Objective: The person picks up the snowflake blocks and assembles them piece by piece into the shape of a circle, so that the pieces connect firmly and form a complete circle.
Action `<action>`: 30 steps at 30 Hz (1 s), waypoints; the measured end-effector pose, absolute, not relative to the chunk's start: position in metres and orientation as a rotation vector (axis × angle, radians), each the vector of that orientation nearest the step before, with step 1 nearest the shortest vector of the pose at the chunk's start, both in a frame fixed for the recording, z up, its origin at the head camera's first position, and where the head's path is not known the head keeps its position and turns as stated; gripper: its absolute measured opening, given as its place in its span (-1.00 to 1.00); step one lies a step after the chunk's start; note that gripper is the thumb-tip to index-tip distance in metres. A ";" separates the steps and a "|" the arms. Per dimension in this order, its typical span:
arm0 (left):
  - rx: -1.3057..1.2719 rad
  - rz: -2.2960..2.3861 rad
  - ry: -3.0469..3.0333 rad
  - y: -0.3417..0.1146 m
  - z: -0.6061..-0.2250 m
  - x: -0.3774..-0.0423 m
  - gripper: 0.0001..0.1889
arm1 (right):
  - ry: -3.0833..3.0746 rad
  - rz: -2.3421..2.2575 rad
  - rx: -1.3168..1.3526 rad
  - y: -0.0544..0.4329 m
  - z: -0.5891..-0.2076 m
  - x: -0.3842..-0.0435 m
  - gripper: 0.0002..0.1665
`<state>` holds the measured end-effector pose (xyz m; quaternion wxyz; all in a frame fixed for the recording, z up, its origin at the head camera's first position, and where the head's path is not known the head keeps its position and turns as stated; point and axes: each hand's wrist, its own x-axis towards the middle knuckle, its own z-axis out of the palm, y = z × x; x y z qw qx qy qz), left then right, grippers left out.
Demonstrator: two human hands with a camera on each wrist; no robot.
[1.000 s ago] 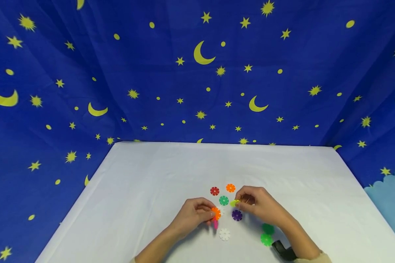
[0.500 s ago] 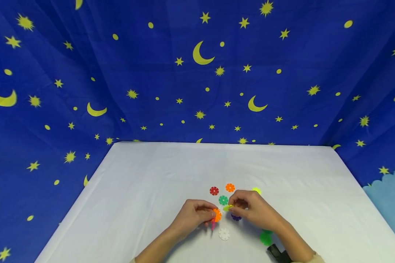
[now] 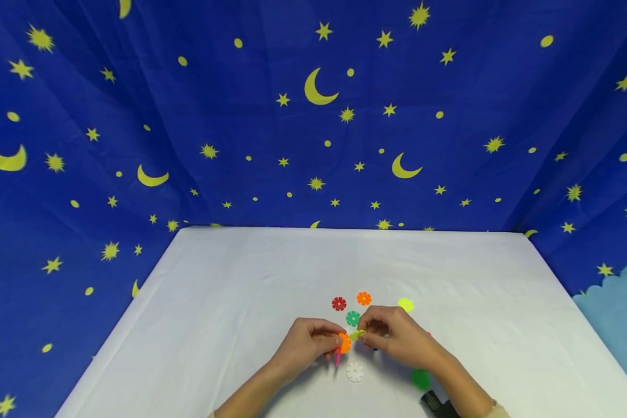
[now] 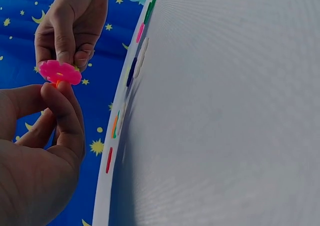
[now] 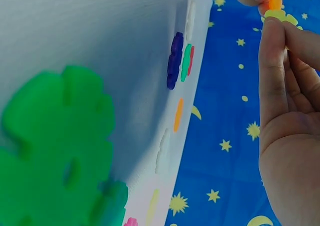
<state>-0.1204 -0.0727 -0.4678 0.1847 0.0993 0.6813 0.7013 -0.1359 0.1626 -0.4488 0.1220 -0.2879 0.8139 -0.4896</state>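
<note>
My left hand (image 3: pixel 309 345) pinches an orange notched disc (image 3: pixel 345 343) between thumb and fingers. A pink notched disc (image 4: pixel 60 72) is joined to that orange one and hangs below it in the head view. With thumb and forefinger my right hand (image 3: pixel 397 337) pinches a yellow-green notched disc (image 5: pixel 281 17), held nearly flat. Its edge meets the orange disc's edge; how deep the slots sit in each other cannot be told. Both hands are raised above the white table (image 3: pixel 251 278).
Around the hands lie red (image 3: pixel 339 303), orange (image 3: pixel 364 298), teal (image 3: pixel 352 318), yellow (image 3: pixel 405 304) and white (image 3: pixel 355 371) discs. Green discs (image 3: pixel 421 379) lie by the right forearm, near a black object (image 3: pixel 438 404). A purple disc (image 5: pixel 174 60) is mostly covered in the head view.
My right hand has moved left and slightly down, bringing the yellow-green disc to the orange one. The yellow disc behind it has come into sight. My left hand has stayed almost still.
</note>
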 end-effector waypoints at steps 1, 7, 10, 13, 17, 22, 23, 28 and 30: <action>0.280 1.976 1.920 -0.073 -0.468 -0.120 -0.85 | 2.378 -1.429 -0.838 0.162 -0.449 -0.136 -0.93; 0.281 1.981 1.912 -0.073 -0.468 -0.120 -0.86 | 2.387 -1.423 -0.834 0.162 -0.448 -0.135 -0.94; 0.277 1.980 1.910 -0.073 -0.467 -0.120 -0.86 | 2.379 -1.452 -0.836 0.162 -0.449 -0.135 -0.93; 0.281 1.980 1.910 -0.072 -0.467 -0.120 -0.86 | 2.364 -1.485 -0.849 0.161 -0.450 -0.135 -0.91; 0.291 1.977 1.916 -0.072 -0.468 -0.120 -0.86 | 2.339 -1.503 -0.870 0.159 -0.451 -0.134 -0.89; 0.312 1.985 1.907 -0.071 -0.468 -0.120 -0.86 | 2.357 -1.506 -0.883 0.159 -0.451 -0.134 -0.85; 0.317 1.989 1.905 -0.070 -0.468 -0.120 -0.86 | 2.363 -1.508 -0.884 0.159 -0.450 -0.134 -0.84; 0.299 2.010 1.896 -0.068 -0.467 -0.117 -0.85 | 2.368 -1.520 -0.927 0.157 -0.449 -0.133 -0.83; 0.293 2.008 1.904 -0.068 -0.468 -0.115 -0.86 | 2.376 -1.515 -0.962 0.157 -0.451 -0.131 -0.83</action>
